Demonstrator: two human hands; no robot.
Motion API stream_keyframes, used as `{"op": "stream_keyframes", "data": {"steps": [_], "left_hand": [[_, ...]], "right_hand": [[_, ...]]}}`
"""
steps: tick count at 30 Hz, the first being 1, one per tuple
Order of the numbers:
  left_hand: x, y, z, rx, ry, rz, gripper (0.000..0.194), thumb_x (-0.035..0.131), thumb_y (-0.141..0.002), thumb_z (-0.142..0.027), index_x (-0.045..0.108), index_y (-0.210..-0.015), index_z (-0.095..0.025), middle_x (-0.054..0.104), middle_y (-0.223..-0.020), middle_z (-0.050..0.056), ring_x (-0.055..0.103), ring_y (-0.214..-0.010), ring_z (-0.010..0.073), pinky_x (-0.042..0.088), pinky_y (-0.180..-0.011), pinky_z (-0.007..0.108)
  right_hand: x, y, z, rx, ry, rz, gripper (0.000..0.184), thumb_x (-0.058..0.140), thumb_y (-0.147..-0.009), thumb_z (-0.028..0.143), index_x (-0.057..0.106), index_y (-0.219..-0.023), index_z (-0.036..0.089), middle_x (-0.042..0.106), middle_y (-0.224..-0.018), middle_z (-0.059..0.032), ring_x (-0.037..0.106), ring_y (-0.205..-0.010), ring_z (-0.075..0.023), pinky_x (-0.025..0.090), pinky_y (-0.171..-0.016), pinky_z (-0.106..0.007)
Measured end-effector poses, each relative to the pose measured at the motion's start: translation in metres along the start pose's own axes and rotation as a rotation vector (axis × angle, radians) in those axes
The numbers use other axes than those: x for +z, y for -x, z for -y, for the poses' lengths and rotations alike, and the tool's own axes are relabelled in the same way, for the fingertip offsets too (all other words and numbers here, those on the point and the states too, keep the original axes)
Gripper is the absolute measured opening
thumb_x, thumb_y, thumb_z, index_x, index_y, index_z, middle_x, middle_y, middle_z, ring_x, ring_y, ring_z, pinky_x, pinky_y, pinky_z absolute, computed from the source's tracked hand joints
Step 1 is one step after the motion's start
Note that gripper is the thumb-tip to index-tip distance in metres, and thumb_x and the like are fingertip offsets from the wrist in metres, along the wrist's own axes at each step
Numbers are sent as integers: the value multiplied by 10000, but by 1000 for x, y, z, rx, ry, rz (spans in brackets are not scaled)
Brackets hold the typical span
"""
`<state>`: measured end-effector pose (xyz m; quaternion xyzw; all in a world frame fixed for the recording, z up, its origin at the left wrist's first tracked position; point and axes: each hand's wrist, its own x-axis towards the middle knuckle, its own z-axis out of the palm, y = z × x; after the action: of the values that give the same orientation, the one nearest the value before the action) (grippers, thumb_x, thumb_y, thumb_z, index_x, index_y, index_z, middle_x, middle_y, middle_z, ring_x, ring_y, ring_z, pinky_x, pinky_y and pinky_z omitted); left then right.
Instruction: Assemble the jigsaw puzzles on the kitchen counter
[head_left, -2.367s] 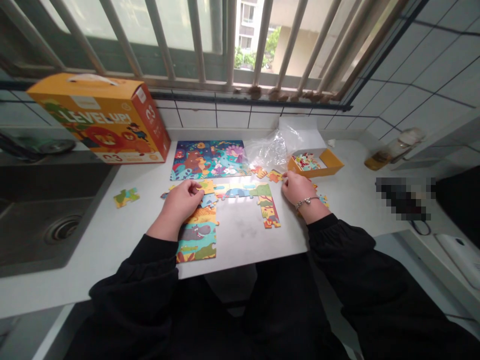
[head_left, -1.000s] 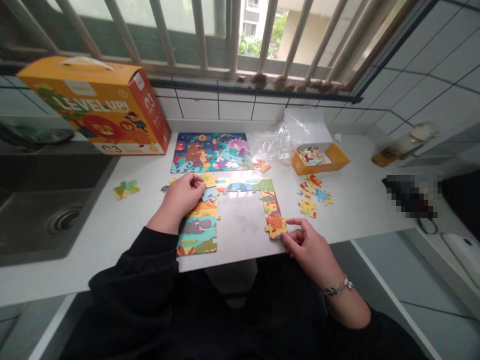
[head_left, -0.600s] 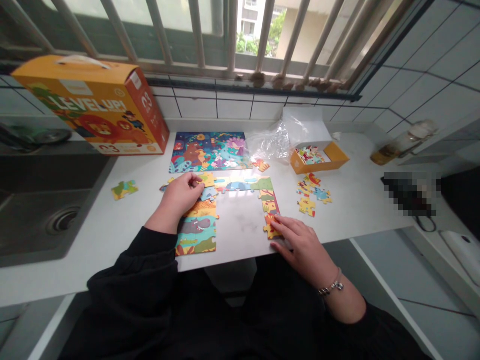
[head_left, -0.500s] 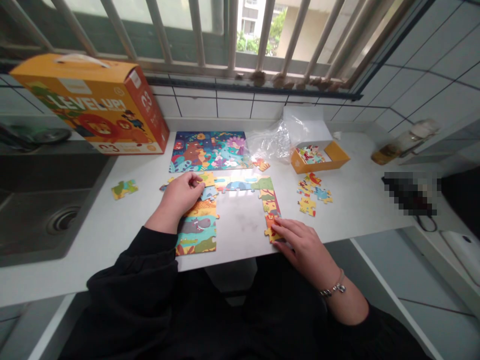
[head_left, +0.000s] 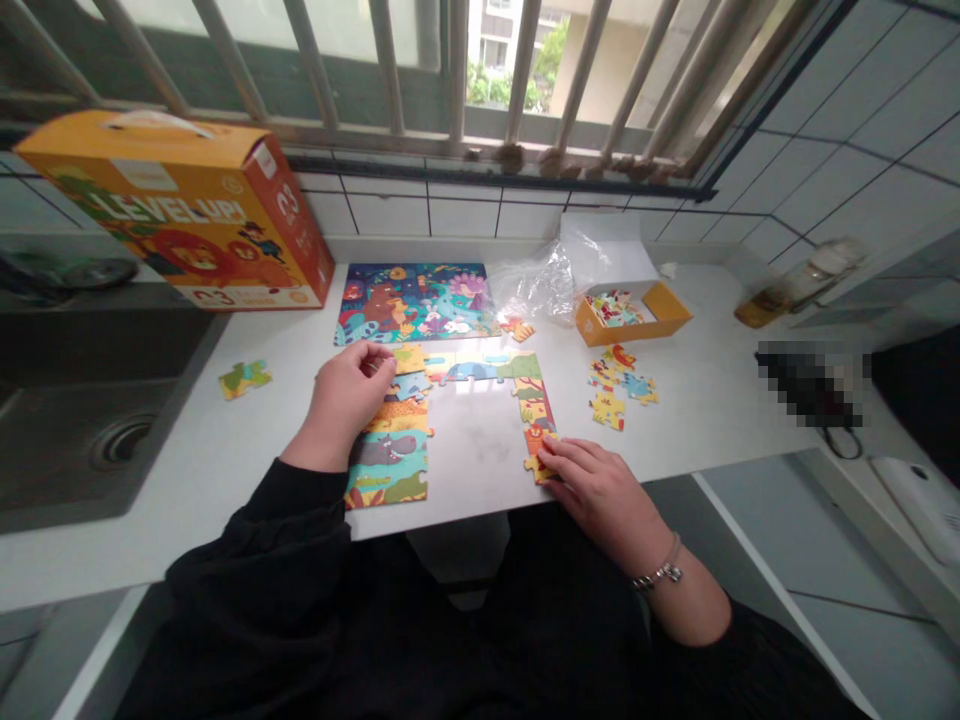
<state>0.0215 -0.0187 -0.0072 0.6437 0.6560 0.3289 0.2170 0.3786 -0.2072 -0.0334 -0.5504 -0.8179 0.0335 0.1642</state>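
A steel sink (head_left: 71, 450) is seen at the far left, beside a white countertop (head_left: 465, 450). An orange "LEVEL UP!" puzzle box (head_left: 172, 205) is stood at the back of the countertop, and a loose puzzle piece (head_left: 244, 378) is left lying near its edge. The left hand (head_left: 346, 395) is curled closed at the left end of the puzzle; whether a piece is gripped cannot be told. A partly assembled jigsaw puzzle (head_left: 472, 370) is laid out as an inverted U, opening toward the person. Its long top row runs left to right, and two columns run toward the person's body, with a hippo section (head_left: 387, 460) forming the left one. A jungle-scene picture (head_left: 412, 303) is placed just beyond the top row. The right hand (head_left: 600, 500) is held low and partly open, its fingers (head_left: 570, 455) lying over a loose-edged piece (head_left: 537, 468) at the foot of the right column; a firm grip cannot be confirmed. Further right, a plastic bag (head_left: 529, 285), an orange tray (head_left: 634, 318) of pieces, and a small heap of pieces (head_left: 615, 385) are seen.
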Motion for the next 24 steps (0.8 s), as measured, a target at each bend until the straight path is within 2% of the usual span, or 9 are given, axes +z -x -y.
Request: {"op": "stream_keyframes", "data": {"steps": [3,5,9,12,15,20,24], "left_hand": [[-17,26,3,-19,-34,-80,267,659,-917,-457,748,-1023,-229,761,-888,18,684,-789,207,522,-764,316],[-30,52,13,-20,-133,-114,280,644,-942,-482,744,-1039,-240,760,-930,25,672,-779,213,528,-782,341],[-48,107,42,60,-303,-57,302,617,-979,-492,742,-1055,-229,744,-1007,80,695,-879,267,560,-840,397],[-49,137,53,171,-309,-20,290,604,-1029,-486,729,-1052,-226,753,-1052,97,715,-989,294,565,-933,426],[-42,152,51,262,-294,19,275,606,-1065,-473,714,-1089,-221,760,-1091,103,712,-1028,302,561,-955,443],[-37,159,49,338,-317,-3,242,615,-1091,-429,693,-1138,-205,742,-1123,112,701,-1059,311,561,-967,468],[-45,162,53,390,-314,47,363,681,-1066,-553,692,-1207,-219,719,-1167,114,706,-1078,312,580,-959,459]], "right_hand": [[0,0,0,-9,1,-1,329,747,-1049,212,780,-1372,266,783,-1458,-108,738,-1303,-323,638,-1078,-524],[1,1,-1,-12,-20,-14,327,744,-1056,230,773,-1379,276,780,-1464,-103,735,-1305,-316,635,-1074,-516],[3,3,-5,-12,-74,-44,322,723,-1079,269,751,-1399,288,761,-1498,-97,719,-1335,-315,621,-1077,-524],[4,5,-9,-17,-108,-58,326,698,-1092,277,735,-1416,277,753,-1506,-110,714,-1350,-324,615,-1086,-549],[6,3,-15,-37,-150,-80,334,692,-1087,280,736,-1418,273,756,-1496,-126,726,-1351,-327,632,-1072,-552],[11,-6,-25,-83,-225,-124,337,690,-1079,269,747,-1411,274,763,-1483,-129,738,-1356,-328,646,-1099,-572],[12,-14,-27,-108,-287,-131,348,679,-1084,249,743,-1425,275,766,-1476,-128,719,-1385,-321,627,-1159,-597]]}}
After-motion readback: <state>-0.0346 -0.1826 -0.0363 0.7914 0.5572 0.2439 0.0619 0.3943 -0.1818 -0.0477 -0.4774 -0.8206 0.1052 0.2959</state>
